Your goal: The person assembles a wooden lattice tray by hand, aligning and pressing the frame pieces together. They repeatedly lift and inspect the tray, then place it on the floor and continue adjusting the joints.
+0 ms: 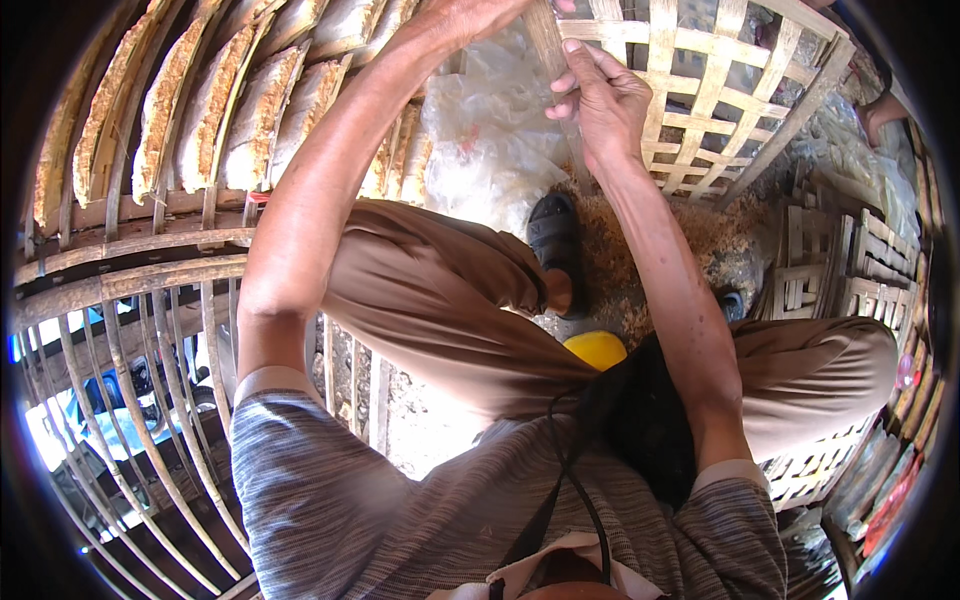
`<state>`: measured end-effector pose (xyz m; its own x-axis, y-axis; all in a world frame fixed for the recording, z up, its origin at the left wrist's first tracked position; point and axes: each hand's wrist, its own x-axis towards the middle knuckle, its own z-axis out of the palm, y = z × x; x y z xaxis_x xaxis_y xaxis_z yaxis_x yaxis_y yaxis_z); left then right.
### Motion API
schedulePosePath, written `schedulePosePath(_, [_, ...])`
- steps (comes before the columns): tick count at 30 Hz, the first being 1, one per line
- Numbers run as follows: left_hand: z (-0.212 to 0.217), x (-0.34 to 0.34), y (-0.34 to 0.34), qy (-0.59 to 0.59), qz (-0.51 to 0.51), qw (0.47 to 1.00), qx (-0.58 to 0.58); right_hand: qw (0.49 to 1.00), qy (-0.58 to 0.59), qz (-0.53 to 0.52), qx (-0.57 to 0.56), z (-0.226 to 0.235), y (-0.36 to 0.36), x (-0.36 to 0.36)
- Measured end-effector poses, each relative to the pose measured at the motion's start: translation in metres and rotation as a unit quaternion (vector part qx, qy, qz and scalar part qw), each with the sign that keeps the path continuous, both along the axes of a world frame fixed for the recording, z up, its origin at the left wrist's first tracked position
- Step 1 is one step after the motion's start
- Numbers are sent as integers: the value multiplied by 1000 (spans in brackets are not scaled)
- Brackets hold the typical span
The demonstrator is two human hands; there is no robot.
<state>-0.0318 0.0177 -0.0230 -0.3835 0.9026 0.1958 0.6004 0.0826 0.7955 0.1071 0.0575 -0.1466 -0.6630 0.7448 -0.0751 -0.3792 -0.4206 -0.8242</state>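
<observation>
- Slatted railing (130, 285), left of frame; bright daylight through gaps, lower left.
- Floor (715, 235), centre right: brown, littered with debris.
- Pole wall (928, 395), right edge.

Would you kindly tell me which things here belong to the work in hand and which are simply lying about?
In use:
woven panel
right hand, at the panel's wooden edge
left hand, partly out of view

Lying about:
clear plastic sheeting
yellow object, partly hidden
other woven pieces, right

The bare left arm (350, 165) reaches forward, the bare left hand (484, 12) partly out of sight. The bare right hand (612, 108) has gently bent fingers (563, 84).
</observation>
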Motion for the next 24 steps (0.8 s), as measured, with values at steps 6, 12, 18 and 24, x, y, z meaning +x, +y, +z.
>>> schedulePosePath(6, [16,7,-2,-18,22,997,-74,953,-90,-83,278,-6,11,5])
schedulePosePath(12, [15,7,-7,-32,34,996,-70,785,-240,-55,569,-10,37,34])
schedulePosePath(18, [17,10,-1,-45,25,996,-77,963,-117,16,244,6,16,13])
schedulePosePath(24, [0,-1,-1,-35,-12,999,-3,977,-28,-25,208,-10,17,13])
